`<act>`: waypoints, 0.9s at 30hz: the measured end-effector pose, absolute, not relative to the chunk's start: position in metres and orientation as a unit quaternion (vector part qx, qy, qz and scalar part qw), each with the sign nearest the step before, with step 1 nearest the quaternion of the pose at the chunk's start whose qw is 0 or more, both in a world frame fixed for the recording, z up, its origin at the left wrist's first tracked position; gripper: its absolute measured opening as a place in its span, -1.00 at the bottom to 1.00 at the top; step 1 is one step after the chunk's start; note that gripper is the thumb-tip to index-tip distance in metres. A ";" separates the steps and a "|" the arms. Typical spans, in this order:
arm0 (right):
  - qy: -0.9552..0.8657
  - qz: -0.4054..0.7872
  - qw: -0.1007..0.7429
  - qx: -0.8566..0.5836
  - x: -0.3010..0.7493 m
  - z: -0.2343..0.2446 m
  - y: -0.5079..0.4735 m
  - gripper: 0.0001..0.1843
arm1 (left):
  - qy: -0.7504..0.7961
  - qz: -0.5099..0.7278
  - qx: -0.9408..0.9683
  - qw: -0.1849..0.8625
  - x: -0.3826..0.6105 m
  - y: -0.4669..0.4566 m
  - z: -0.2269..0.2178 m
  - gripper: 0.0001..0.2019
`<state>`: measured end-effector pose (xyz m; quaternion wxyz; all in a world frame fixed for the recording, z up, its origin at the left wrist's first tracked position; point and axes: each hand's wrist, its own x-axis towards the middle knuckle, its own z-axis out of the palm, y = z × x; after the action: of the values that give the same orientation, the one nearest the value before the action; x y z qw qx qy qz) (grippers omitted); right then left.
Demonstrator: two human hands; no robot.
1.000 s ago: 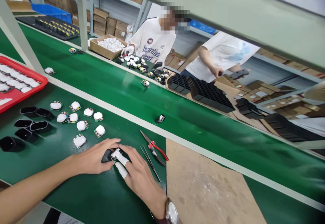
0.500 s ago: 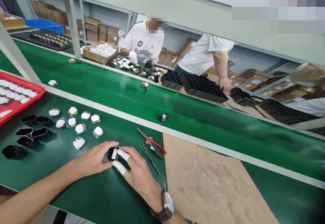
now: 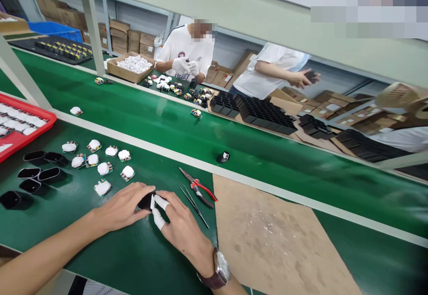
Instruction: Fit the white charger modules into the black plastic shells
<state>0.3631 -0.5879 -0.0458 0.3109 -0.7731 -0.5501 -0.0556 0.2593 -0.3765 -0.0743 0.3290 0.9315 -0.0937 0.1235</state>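
Observation:
My left hand (image 3: 129, 205) is closed around a small black plastic housing (image 3: 145, 202), lying on its side just above the green bench. My right hand (image 3: 182, 223), with white finger cots on thumb and forefinger, pinches a white-topped circuit board (image 3: 153, 202) at the housing's open end. Most of that board is hidden inside the housing and behind my fingers. Beyond my left hand lie several loose circuit boards (image 3: 102, 188) topped with white blobs. Several black housings (image 3: 50, 175) stand open-end up at the left.
Pliers (image 3: 198, 187) and tweezers (image 3: 194, 206) lie right of my hands, beside a brown cardboard sheet (image 3: 274, 232). A red tray (image 3: 50, 121) of boards sits at the left edge. Behind a pale rail runs a green conveyor (image 3: 160, 130) carrying a few parts. Two people work across it.
The board has gone deeper into the black housing between my hands. Parts on the conveyor have shifted right. One person across has lifted a hand from the black trays, holding a dark object.

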 end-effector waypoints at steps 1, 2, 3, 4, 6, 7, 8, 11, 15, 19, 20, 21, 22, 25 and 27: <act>-0.556 -0.063 0.313 -0.767 0.364 -0.047 -0.587 -0.71 | -0.092 0.122 0.932 0.328 0.259 -0.376 -0.074 -0.48; -0.562 -0.068 0.314 -0.762 0.365 -0.047 -0.586 -0.72 | -0.091 0.122 0.933 0.328 0.259 -0.376 -0.073 -0.49; -0.568 -0.068 0.315 -0.757 0.367 -0.046 -0.586 -0.72 | -0.090 0.121 0.933 0.328 0.259 -0.376 -0.072 -0.49; -0.575 -0.062 0.315 -0.753 0.368 -0.044 -0.586 -0.72 | -0.089 0.121 0.933 0.328 0.259 -0.376 -0.072 -0.49; -0.589 -0.037 0.319 -0.742 0.373 -0.040 -0.586 -0.71 | -0.090 0.123 0.933 0.325 0.259 -0.375 -0.071 -0.48; -0.594 -0.021 0.322 -0.737 0.375 -0.038 -0.587 -0.71 | -0.092 0.122 0.934 0.322 0.259 -0.375 -0.072 -0.47; -0.597 -0.006 0.323 -0.734 0.377 -0.037 -0.588 -0.71 | -0.095 0.119 0.936 0.319 0.259 -0.375 -0.073 -0.46; -0.596 0.010 0.320 -0.737 0.382 -0.042 -0.592 -0.75 | -0.110 0.104 0.940 0.305 0.258 -0.375 -0.076 -0.44; -0.593 0.006 0.293 -0.750 0.383 -0.057 -0.595 -0.76 | -0.133 0.102 0.939 0.299 0.258 -0.376 -0.077 -0.44; -0.589 -0.008 0.280 -0.758 0.379 -0.063 -0.591 -0.82 | -0.142 0.088 0.937 0.305 0.258 -0.377 -0.075 -0.45; -0.586 -0.014 0.283 -0.760 0.379 -0.063 -0.589 -0.83 | -0.139 0.085 0.937 0.308 0.258 -0.377 -0.075 -0.44; -0.582 -0.020 0.285 -0.762 0.378 -0.062 -0.587 -0.83 | -0.137 0.084 0.937 0.311 0.258 -0.377 -0.075 -0.44; -0.579 -0.025 0.285 -0.764 0.379 -0.061 -0.585 -0.83 | -0.136 0.083 0.936 0.314 0.258 -0.377 -0.075 -0.44; -0.580 -0.034 0.276 -0.766 0.383 -0.057 -0.587 -0.81 | -0.136 0.073 0.934 0.323 0.259 -0.374 -0.075 -0.44; -0.569 -0.033 0.289 -0.769 0.389 -0.053 -0.592 -0.81 | -0.117 0.070 0.936 0.325 0.260 -0.369 -0.075 -0.44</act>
<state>0.3888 -0.5923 -0.0529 0.2894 -0.7687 -0.5694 -0.0331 0.2599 -0.3691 -0.0751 0.3246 0.9359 -0.1174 0.0701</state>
